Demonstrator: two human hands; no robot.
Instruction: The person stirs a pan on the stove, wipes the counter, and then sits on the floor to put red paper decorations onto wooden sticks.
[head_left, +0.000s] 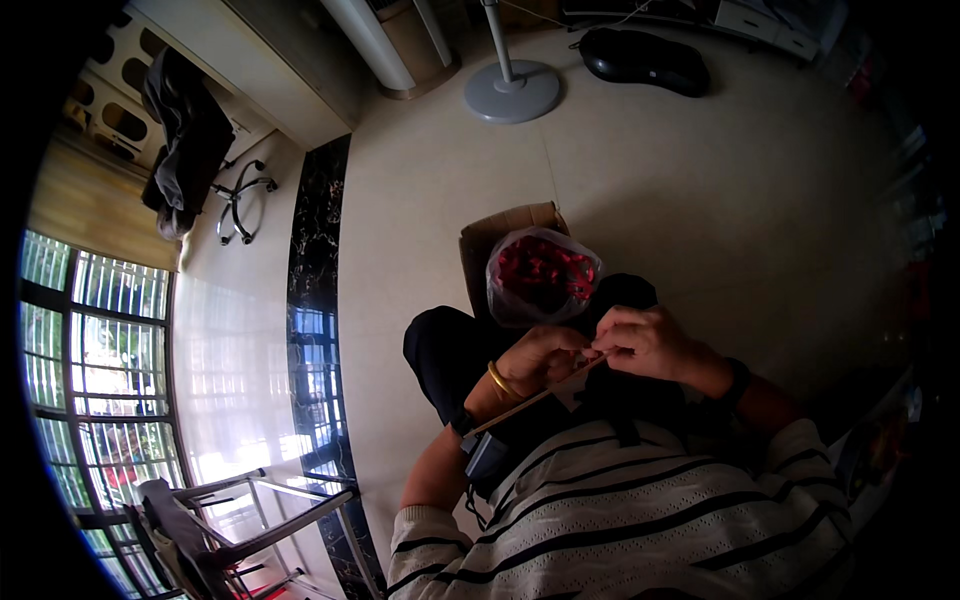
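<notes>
My left hand (541, 358), with a gold-coloured bangle (501, 379) at its wrist, is closed around a thin, light-coloured stick (517, 409). The stick slants from my left forearm up to the fingers of my right hand (637, 341), which pinch its upper end. Both hands meet above my lap, and their fingertips nearly touch. Whatever small piece lies between the fingertips is too small to make out. Just beyond the hands, a clear plastic bag (507, 306) holds a heap of red ribbon-like pieces (544, 264). The bag rests in or against an open cardboard box (474, 262).
A fan or stand with a round grey base (513, 91) is on the tiled floor ahead, beside a black padded object (643, 61). An office chair (238, 196) stands at the upper left. A metal-framed rack (289, 526) is at the lower left, near barred windows.
</notes>
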